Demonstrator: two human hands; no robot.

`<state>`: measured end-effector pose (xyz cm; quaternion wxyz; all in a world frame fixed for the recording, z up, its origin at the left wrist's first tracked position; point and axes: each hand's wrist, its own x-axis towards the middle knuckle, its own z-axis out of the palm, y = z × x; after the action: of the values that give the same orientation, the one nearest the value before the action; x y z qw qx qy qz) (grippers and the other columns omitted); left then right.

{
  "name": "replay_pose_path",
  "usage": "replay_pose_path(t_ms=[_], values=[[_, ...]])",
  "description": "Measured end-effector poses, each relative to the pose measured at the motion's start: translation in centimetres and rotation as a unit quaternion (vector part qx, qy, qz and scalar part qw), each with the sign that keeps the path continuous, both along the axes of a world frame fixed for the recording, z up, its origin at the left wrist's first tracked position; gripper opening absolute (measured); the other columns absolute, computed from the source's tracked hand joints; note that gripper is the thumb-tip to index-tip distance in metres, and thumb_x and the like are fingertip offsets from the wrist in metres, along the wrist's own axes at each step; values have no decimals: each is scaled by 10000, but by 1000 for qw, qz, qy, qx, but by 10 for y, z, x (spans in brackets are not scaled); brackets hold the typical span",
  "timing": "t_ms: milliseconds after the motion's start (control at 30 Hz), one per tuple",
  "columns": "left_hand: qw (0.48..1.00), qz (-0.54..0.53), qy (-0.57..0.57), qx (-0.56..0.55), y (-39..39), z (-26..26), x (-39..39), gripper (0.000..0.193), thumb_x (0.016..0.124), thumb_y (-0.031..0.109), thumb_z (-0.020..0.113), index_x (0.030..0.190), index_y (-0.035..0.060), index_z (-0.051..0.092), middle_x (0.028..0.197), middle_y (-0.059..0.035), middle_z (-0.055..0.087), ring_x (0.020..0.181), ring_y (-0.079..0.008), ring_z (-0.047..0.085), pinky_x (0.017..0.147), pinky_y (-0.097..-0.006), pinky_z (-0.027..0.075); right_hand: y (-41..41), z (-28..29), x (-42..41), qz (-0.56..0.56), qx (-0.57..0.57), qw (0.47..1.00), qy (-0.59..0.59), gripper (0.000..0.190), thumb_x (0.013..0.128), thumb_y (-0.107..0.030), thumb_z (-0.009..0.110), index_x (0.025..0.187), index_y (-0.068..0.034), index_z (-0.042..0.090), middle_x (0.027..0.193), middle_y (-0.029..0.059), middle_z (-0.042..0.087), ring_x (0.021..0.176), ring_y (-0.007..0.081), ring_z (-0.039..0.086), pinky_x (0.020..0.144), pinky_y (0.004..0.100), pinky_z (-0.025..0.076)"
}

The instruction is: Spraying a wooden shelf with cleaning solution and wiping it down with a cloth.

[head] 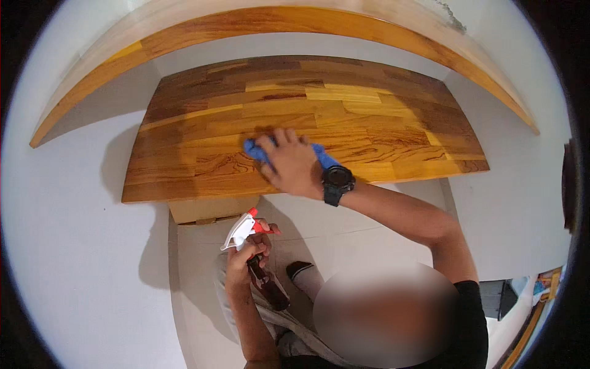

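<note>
Pressed down on a blue cloth [325, 157], my right hand [291, 163] rests near the front middle of a varnished wooden shelf [221, 117]. Parts of the cloth stick out on both sides of the hand, and the rest is hidden beneath the palm. A black watch [338, 181] is on that wrist. Below the shelf's front edge, my left hand [249, 258] grips the neck of a dark brown spray bottle [273, 290]. Its white and red trigger sprayer [240, 230] points up and to the right, with fingers at the red trigger.
A second wooden shelf [286, 19] runs across above the first, between white walls [69, 203]. Under the lower shelf, a cardboard box [212, 210] stands on the tiled floor [350, 244] at the left. Several items [546, 286] lie at the far right.
</note>
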<state>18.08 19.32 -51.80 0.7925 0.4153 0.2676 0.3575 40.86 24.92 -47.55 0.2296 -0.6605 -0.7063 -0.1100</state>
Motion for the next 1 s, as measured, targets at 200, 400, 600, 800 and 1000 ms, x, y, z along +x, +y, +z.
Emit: replay_pose_path(t_ms=[200,400,600,800,1000], values=[[999,-30,2,-15,5,-15,-7,372,793,68,621,1162,16,614,1063,-180,671,656,-116,519,477,-236,387,-12,8,28,160,-56,985,35,473,872,-323,630,1301,-150,529,1099,189,577,1059,419,565,873,544,473],[999,-36,10,-2,5,-10,0,395,766,95,639,1154,23,606,1073,-186,670,648,-115,494,464,-230,371,-16,6,123,-44,-53,998,-3,449,890,-332,614,1297,-159,535,1126,210,603,1096,424,577,892,554,474],[1000,-25,2,13,6,-4,1,387,766,75,611,1150,29,613,1069,-182,675,645,-114,507,458,-231,387,-8,-1,66,-35,-54,998,8,448,895,-296,598,1298,-118,517,1151,206,569,1133,410,558,865,561,480],[999,-7,27,21,1,-3,2,401,755,81,609,1152,26,609,1082,-200,660,648,-113,508,456,-231,393,-20,3,28,191,-41,981,-2,485,854,-290,639,1298,-129,526,1137,165,566,1098,381,566,856,521,502],[999,-4,-4,33,1,-3,5,380,755,84,606,1132,35,606,1073,-184,667,646,-117,510,456,-233,393,-2,3,107,256,-49,964,46,412,863,-318,662,1249,-192,594,1114,129,609,1078,364,593,863,491,520]])
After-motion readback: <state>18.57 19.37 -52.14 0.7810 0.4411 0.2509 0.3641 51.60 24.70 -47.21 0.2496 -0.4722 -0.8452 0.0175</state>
